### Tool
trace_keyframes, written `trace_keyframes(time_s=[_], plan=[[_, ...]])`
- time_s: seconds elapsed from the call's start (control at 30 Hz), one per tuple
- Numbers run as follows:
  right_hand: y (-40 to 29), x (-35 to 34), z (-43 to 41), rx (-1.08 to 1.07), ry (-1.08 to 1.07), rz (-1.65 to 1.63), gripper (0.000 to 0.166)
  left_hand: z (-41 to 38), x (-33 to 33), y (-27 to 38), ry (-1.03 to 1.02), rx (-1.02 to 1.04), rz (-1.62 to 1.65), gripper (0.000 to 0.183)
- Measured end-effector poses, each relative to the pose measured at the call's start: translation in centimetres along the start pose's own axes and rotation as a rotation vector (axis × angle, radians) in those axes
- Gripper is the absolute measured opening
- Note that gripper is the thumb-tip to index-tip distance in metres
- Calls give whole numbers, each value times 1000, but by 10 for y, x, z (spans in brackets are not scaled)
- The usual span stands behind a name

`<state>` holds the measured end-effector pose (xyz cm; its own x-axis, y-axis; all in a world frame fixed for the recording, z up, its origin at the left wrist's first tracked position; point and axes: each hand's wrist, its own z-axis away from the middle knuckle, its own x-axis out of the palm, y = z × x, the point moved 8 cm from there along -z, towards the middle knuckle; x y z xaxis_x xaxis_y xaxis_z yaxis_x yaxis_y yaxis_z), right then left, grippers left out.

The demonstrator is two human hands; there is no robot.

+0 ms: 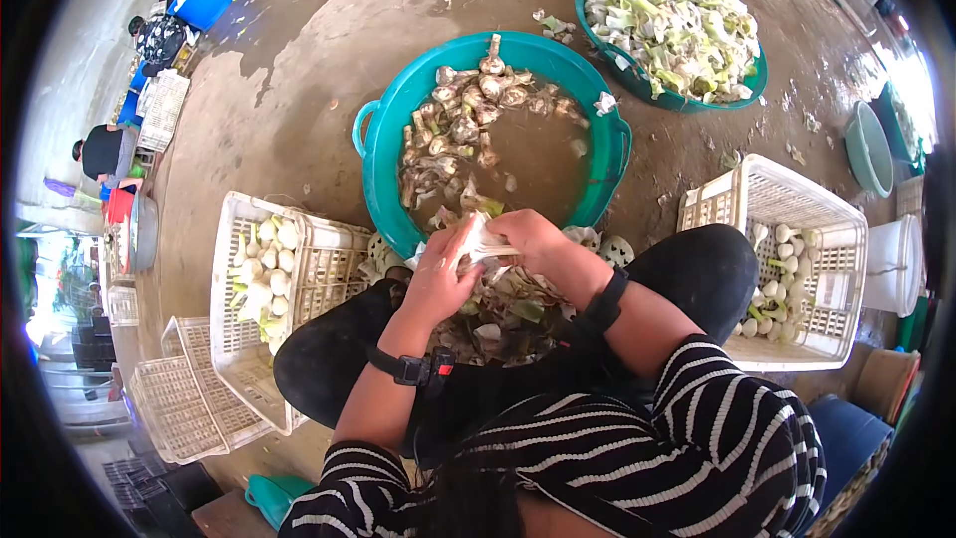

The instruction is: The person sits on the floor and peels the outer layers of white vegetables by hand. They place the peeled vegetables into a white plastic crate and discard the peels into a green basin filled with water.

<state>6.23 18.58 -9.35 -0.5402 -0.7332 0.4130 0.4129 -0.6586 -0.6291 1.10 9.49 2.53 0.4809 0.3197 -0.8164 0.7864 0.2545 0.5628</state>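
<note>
Over the near rim of a green plastic tub (pixel 403 228), my left hand (pixel 446 273) grips a garlic bulb (pixel 478 243) whose pale outer skin hangs loose. My right hand (pixel 534 235) has its fingers closed on the stem and skin of that same bulb. The bulb is partly hidden by my fingers. Muddy water fills the tub, and unpeeled garlic bulbs (pixel 467 116) with brown, dirty skins are heaped at its far and left sides. Below my hands, between my legs, lies a pile of peeled-off garlic skins (pixel 515 310).
White plastic crates hold cleaned garlic bulbs at my left (pixel 261 261) and right (pixel 784 269). Ahead to the right, another green tub (pixel 635 78) is heaped with garlic skins (pixel 676 30). Two people (pixel 112 153) (pixel 160 37) sit at far left by tubs and crates. The concrete floor (pixel 299 104) is wet in patches.
</note>
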Motion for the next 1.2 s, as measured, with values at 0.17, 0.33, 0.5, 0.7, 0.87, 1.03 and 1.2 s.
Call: trace_keyframes(time_s=[0.17,0.33,0.5,0.7,0.87,1.03,1.2], plan=[[-23,15,23,-131,-96,-122,20,-1,-1,-23,165,-66,362,37],[-47,30,37,-331,-224,-199,23,7,0,-50,380,-211,712,24],[-62,48,84,-627,-356,100,22,22,27,-98,478,-770,1806,17],[-119,-9,102,-761,-107,-335,16,46,19,-116,564,-853,1895,24],[-89,52,97,-957,186,1179,27,46,23,-102,616,-1124,1594,31],[-60,75,69,-713,53,754,28,33,-2,-73,712,-815,1125,31],[-55,39,49,-496,-142,-28,23,36,11,-73,672,-935,1482,30]])
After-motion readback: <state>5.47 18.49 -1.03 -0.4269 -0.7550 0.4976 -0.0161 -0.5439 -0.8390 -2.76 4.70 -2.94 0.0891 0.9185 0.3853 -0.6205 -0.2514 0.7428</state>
